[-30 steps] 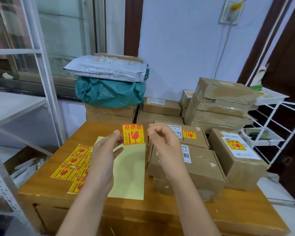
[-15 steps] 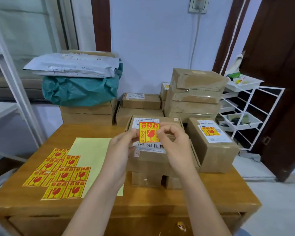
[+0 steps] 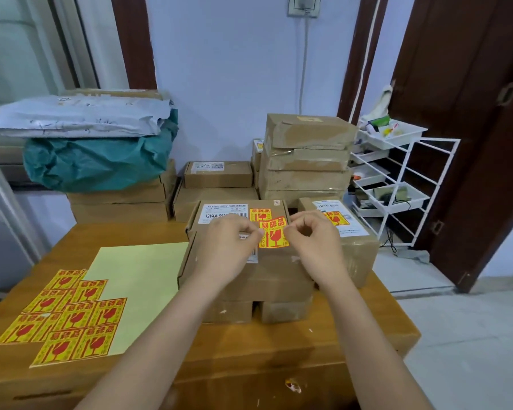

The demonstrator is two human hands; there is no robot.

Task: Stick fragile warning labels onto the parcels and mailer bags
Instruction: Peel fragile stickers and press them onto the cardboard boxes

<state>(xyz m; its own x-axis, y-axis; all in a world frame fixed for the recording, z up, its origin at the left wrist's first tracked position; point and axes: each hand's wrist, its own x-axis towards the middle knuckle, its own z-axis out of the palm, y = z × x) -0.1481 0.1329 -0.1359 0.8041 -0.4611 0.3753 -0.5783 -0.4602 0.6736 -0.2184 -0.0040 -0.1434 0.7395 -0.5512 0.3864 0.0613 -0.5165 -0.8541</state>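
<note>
While you pinch the fragile label (image 3: 273, 233) by its side edges, left hand (image 3: 230, 247) and right hand (image 3: 314, 242) equally near, it hangs between your fingertips just above the front parcel (image 3: 246, 279); its long axis runs away from you.
</note>
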